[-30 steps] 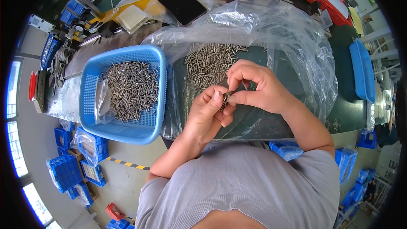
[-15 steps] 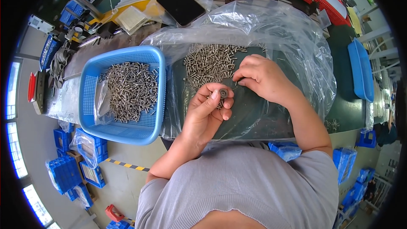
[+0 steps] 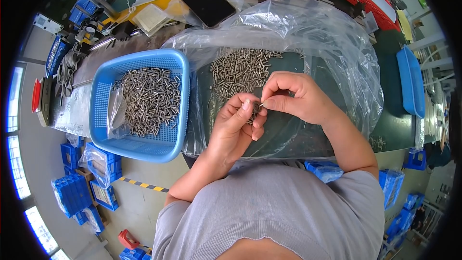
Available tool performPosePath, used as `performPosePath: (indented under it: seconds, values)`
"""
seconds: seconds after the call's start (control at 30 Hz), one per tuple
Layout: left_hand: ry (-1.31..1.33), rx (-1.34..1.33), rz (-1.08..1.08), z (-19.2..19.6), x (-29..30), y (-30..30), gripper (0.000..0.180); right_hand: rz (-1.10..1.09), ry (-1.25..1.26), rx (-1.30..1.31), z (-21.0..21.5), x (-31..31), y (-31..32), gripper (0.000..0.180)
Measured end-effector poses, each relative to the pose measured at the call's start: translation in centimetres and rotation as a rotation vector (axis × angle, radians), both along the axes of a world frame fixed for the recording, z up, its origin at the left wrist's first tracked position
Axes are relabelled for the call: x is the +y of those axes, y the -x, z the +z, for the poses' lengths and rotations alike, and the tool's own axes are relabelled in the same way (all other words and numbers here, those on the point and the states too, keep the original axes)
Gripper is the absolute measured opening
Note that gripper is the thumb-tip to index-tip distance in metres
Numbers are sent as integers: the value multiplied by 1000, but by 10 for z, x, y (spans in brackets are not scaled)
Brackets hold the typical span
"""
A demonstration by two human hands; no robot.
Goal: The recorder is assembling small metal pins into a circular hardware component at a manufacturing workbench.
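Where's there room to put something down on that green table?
Try the narrow green strip on the right, between the clear plastic bag and the blue tray; small bits lie near its front edge. It's crowded at the blue basket, the pile of metal pins and the phone.

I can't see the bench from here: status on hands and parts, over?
Left hand gripping dark round piece. Right hand pinched at its edge, grip contents unclear. Metal pins heaped beyond. Clear plastic film nearby, not between hands.
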State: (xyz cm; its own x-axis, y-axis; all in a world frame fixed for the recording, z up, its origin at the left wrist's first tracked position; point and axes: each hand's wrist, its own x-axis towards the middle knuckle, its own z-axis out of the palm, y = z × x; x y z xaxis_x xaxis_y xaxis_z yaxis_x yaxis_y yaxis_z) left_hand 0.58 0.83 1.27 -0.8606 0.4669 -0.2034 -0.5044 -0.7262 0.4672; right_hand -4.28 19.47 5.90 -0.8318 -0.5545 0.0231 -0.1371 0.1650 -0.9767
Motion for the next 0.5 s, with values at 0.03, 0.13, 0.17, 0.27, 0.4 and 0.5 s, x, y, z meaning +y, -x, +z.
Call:
performPosePath:
  seconds: [0.03, 0.13, 0.17, 0.27, 0.4, 0.5]
  values:
    - [0, -6, 0, 1, 0, 0, 19, 0, 0, -1, 0, -1, -1, 8]
    - [-2, -18, 2, 1, 1, 0, 18, -9, 19, -5, -1, -3, -2, 8]
    - [-4, -22, 4, 0, 1, -1, 18, -7, 1, 23, -1, -4, -2, 8]
    - [14, -29, 4, 2, 0, 0, 17, -1, -10, 49, -1, -4, -3, 8]
    - [17, -40, 13, 2, 0, -1, 17, -10, -24, 81, 0, -6, -4, 8]
    - [27, -36, 4, 2, -1, 0, 16, -7, -35, 114, 1, -6, -4, 9]
